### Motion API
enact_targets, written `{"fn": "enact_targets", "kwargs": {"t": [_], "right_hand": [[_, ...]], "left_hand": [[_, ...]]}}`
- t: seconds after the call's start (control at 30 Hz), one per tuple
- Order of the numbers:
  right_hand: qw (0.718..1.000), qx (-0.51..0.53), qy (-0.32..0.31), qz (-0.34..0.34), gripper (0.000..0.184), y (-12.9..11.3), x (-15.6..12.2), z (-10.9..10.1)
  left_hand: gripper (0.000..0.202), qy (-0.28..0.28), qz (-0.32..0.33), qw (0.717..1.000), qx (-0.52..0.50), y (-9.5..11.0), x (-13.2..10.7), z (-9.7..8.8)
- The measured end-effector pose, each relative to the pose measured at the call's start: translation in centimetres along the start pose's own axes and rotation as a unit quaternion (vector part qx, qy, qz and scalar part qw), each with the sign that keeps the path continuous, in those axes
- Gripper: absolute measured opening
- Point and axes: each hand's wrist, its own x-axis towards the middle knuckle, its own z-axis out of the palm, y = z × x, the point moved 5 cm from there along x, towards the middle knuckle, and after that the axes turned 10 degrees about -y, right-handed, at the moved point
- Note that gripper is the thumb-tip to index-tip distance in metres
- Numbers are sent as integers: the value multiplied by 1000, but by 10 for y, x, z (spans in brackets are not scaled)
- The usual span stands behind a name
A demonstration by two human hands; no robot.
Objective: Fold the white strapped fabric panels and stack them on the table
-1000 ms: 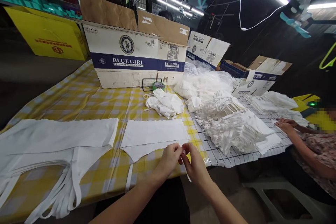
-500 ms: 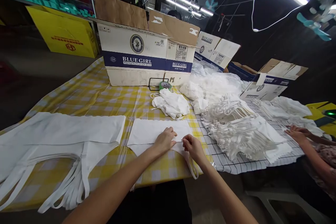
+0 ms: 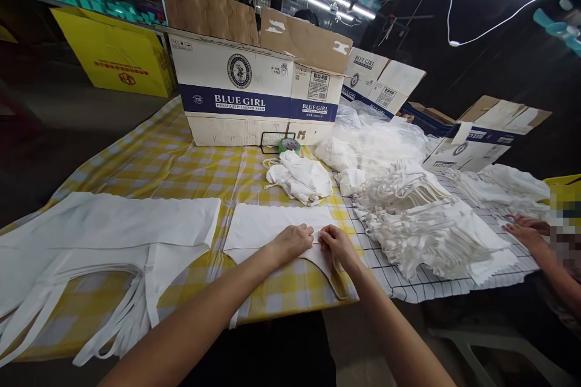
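A white camisole lies flat in front of me on a yellow-checked tablecloth, its straps toward me. My left hand rests on its right half, the fingers curled and pinching at the fabric. Close beside it, my right hand pinches the camisole near its right side; the exact bit between the fingertips is too small to make out. One strap loops down under my right wrist near the table edge. To my left lies a stack of white camisoles, their straps hanging over the edge.
Beyond my hands sit a crumpled white garment heap, a green tape roll and a large carton. Piled white garments and clear plastic bags lie rightward. A co-worker's hands touch fabric at far right.
My left hand has drawn its fingers in and moved closer to my right hand. Both now pinch at nearly the same spot. The strap below my right hand has shifted. The view has tilted slightly.
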Motion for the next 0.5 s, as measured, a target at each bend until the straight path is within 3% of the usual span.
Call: {"fn": "enact_targets", "kwargs": {"t": [0.2,0.5], "right_hand": [[999,-40,0,-12,21,-6,0,0],[975,-198,21,-102,10,-33,2,14]], "left_hand": [[21,34,-53,996,-68,-12,2,1],[20,54,-131,975,-170,-31,9,6]]}}
